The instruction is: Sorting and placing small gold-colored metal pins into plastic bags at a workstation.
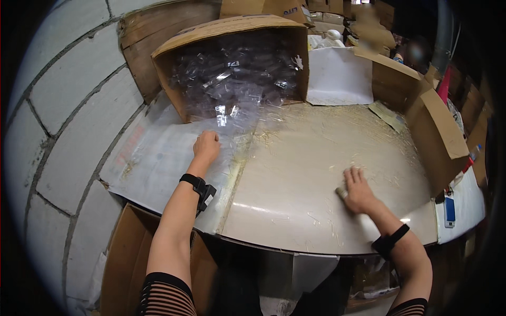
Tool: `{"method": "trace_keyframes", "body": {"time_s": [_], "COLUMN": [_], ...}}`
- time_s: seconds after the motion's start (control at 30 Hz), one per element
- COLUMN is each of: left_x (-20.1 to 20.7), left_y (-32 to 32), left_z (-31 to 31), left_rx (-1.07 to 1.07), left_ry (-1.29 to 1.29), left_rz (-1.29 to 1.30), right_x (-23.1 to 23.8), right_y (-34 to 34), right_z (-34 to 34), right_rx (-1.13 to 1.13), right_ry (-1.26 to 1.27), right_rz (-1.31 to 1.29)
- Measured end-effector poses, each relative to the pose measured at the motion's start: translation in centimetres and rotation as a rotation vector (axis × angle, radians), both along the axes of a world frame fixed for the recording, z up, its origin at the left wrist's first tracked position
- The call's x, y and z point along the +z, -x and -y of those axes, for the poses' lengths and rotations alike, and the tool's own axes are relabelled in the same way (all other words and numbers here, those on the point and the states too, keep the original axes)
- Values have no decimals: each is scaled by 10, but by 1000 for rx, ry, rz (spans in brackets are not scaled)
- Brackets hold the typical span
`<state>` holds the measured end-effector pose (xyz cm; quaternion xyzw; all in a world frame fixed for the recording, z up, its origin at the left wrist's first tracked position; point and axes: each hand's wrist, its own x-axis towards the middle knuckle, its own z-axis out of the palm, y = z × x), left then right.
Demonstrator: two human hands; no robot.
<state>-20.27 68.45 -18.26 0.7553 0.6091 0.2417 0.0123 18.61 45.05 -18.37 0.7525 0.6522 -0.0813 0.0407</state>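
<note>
My left hand (207, 146) is curled closed at the edge of a spill of clear plastic pieces (232, 113). What its fingers hold, if anything, is hidden. The plastic pours out of a cardboard box (229, 23) lying on its side, its open mouth toward me. Farther right, my right hand (360, 193) rests palm down on the beige tabletop (284, 195) with its fingers stretched out. By its thumb is a small tan band or piece that I cannot make out. Thin pale yellow strands (363, 124) lie scattered over the tabletop.
A white block wall (74, 116) runs along the left. Upright cardboard flaps (437, 137) and a white sheet (340, 76) border the table at the right and back. A small blue device (449, 209) lies at the right edge. Below the front edge stands an open carton (132, 258).
</note>
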Motion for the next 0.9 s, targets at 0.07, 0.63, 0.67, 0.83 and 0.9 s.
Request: {"method": "trace_keyframes", "body": {"time_s": [0.07,0.63,0.67,0.83,0.9], "left_x": [-2,23,5,-76,-119], "left_y": [-10,-44,-37,-2,-6], "left_z": [2,299,325,420,434], "left_rx": [11,-346,-358,-123,-70], "left_ry": [17,820,890,1213,1411], "left_rz": [-45,1540,1544,1520,1477], "right_x": [5,-45,-38,-12,-29], "right_y": [14,73,80,75,80], "right_z": [34,44,47,83,86], "right_rx": [57,156,182,-132,-92], "right_ry": [-41,-455,-450,-480,-610], "right_rz": [-63,-194,-200,-839,-779]}}
